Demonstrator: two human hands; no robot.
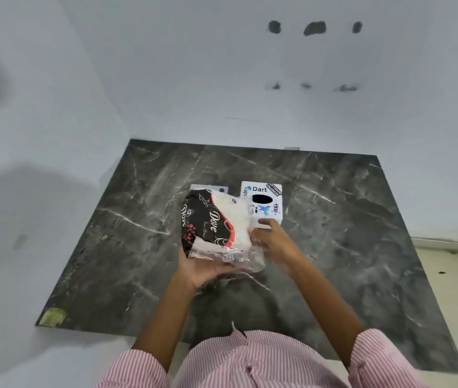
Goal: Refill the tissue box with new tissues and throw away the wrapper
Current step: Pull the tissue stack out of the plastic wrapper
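The left hand (205,268) cups the tissue pack (216,225) from below. The right hand (274,239) pinches its clear wrapper (250,257), just in front of the tissue box (262,203).

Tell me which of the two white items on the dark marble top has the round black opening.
The white cube-shaped tissue box with stickers, on the right beside the right hand. The flat white piece left of it is mostly hidden behind the tissue pack.

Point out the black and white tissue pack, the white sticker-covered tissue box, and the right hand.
Black and white plastic-wrapped tissue pack (213,222): head view, on its printed black side.
White cube tissue box with stickers (261,189): head view, on its top face near the lettering.
Right hand (274,242): head view, on its back.
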